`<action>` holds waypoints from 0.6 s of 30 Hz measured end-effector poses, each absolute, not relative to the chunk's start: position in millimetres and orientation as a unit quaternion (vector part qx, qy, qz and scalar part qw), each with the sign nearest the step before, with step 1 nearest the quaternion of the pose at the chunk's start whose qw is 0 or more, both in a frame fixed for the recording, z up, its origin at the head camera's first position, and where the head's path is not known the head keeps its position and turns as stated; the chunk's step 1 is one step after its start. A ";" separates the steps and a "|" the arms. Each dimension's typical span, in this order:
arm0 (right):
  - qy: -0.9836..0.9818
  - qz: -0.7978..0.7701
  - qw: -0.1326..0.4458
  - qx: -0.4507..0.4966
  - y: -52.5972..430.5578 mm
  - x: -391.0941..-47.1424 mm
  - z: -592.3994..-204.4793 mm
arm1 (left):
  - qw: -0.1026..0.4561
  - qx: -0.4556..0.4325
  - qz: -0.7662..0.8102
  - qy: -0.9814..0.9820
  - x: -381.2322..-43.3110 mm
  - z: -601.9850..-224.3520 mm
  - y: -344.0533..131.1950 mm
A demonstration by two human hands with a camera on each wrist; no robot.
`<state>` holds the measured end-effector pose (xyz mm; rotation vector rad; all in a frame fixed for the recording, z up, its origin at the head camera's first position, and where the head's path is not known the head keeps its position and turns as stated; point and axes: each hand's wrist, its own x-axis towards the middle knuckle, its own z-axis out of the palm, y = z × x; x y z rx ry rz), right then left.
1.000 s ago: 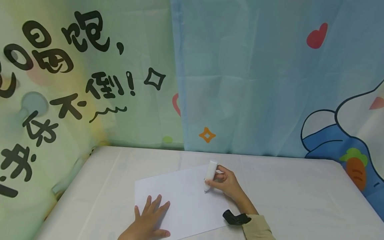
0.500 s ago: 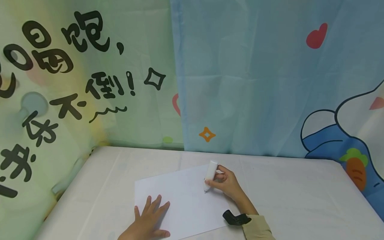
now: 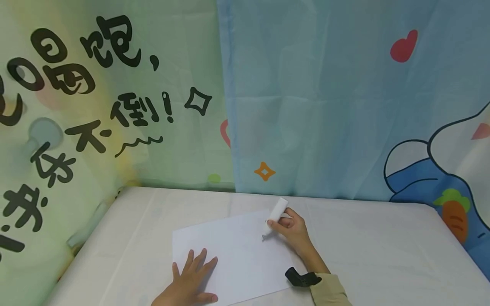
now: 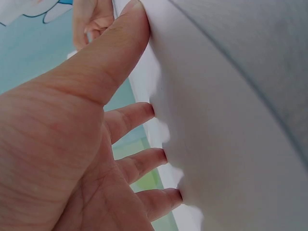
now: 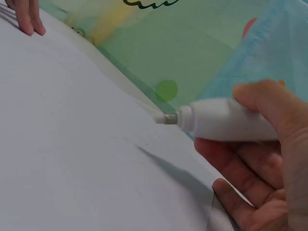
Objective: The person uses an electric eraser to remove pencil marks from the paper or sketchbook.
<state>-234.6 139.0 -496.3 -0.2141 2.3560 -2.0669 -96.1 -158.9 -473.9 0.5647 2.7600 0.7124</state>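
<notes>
A white electric eraser (image 3: 277, 210) with a metal collar and a short white tip is held between the thumb and fingers of my right hand (image 3: 295, 234). In the right wrist view the eraser (image 5: 226, 119) tilts with its tip apart from the white paper (image 5: 72, 134), its shadow falling below. My left hand (image 3: 190, 277) rests with spread fingers on the left part of the sheet (image 3: 237, 246). The left wrist view shows the fingertips (image 4: 159, 155) touching the paper. A few tiny specks lie on the sheet under the eraser tip.
The paper lies askew on a white-covered table (image 3: 375, 250). A black wrist strap piece (image 3: 302, 278) sits by the right sleeve (image 3: 329, 289). Behind the table hang a green printed cloth (image 3: 183, 161) and a blue one (image 3: 325, 127).
My right hand has lifted the eraser a little up and to the right, tilting it more, and its tip has come off the paper. The left hand stays in place.
</notes>
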 end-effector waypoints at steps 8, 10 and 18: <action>0.705 -0.709 0.009 -0.002 151.7 -234.5 -490.0 | 0.124 0.196 0.256 0.938 -97.0 -475.4 -152.4; 0.690 -0.723 0.021 0.009 157.3 -233.9 -487.2 | 0.125 0.196 0.265 0.936 -98.9 -475.6 -149.6; 0.837 -0.545 0.044 0.027 194.4 -209.5 -472.7 | 0.136 0.184 0.274 0.934 -97.0 -474.8 -147.5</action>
